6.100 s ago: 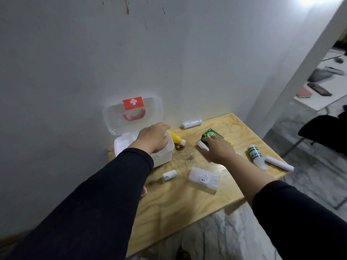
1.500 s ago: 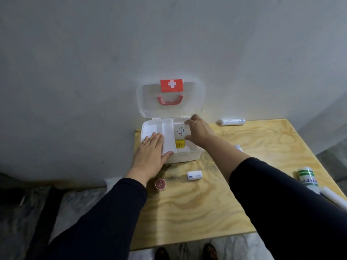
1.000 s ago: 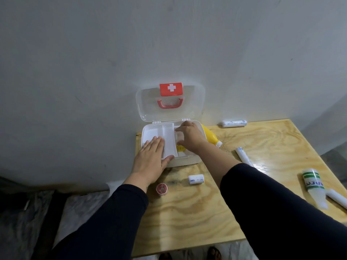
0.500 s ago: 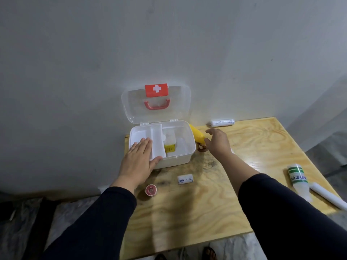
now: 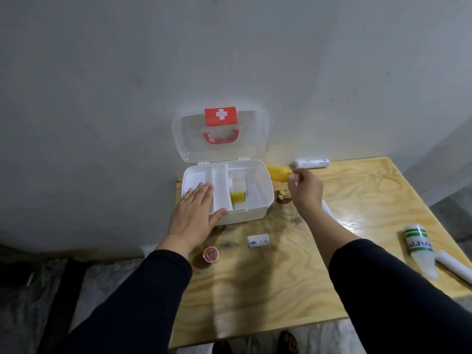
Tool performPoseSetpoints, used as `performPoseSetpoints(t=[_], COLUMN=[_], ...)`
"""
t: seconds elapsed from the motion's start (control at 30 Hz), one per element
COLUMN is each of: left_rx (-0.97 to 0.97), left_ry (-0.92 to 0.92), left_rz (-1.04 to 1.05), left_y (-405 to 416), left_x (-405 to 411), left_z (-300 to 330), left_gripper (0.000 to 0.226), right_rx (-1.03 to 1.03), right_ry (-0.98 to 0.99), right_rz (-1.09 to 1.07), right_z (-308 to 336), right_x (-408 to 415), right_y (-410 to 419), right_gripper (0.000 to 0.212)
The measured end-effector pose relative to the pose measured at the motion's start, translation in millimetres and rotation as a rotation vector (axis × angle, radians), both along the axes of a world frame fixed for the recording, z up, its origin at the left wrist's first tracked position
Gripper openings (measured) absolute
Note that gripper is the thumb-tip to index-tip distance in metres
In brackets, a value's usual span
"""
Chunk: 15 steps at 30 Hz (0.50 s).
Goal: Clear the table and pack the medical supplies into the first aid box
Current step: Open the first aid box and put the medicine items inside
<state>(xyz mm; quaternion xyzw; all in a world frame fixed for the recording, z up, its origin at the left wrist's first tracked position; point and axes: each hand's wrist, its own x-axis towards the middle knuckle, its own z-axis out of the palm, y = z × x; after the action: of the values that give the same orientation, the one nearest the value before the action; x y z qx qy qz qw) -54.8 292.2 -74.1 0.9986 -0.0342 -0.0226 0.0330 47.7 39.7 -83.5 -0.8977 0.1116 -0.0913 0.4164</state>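
Your left hand (image 5: 195, 214) lies flat, fingers spread, steadying the open white plastic first aid box (image 5: 252, 213) mid-frame, while your right hand (image 5: 305, 190), fingers loosely apart, nears the yellow tube (image 5: 277, 172) wedged behind it; a hasty pinch could push it further.

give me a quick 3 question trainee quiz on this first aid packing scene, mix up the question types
1. True or false: the first aid box stands with its lid open.
2. Multiple choice: the left hand is
A. lying flat on the box's left compartment
B. gripping the small white roll
C. holding the red-capped jar
3. Fill in: the right hand reaches toward the ______ bottle lying just right of the box.

Key
1. True
2. A
3. yellow
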Motion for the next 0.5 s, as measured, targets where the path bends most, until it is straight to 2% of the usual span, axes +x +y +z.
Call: performPoseSetpoints(t=[0.17, 0.37, 0.5], left_rx=[-0.014, -0.003, 0.000], left_ry=[0.007, 0.011, 0.020], left_rz=[0.004, -0.004, -0.008], left_y=[-1, -2, -4], left_x=[-1, -3, -1], left_z=[3, 5, 10], left_gripper=[0.089, 0.079, 0.075], right_rx=[0.026, -0.187, -0.144], right_ry=[-0.110, -0.267, -0.364], right_rz=[0.059, 0.133, 0.157], right_z=[35, 87, 124], right_x=[2, -2, 3], right_y=[2, 4, 18], right_gripper=[0.027, 0.029, 0.029])
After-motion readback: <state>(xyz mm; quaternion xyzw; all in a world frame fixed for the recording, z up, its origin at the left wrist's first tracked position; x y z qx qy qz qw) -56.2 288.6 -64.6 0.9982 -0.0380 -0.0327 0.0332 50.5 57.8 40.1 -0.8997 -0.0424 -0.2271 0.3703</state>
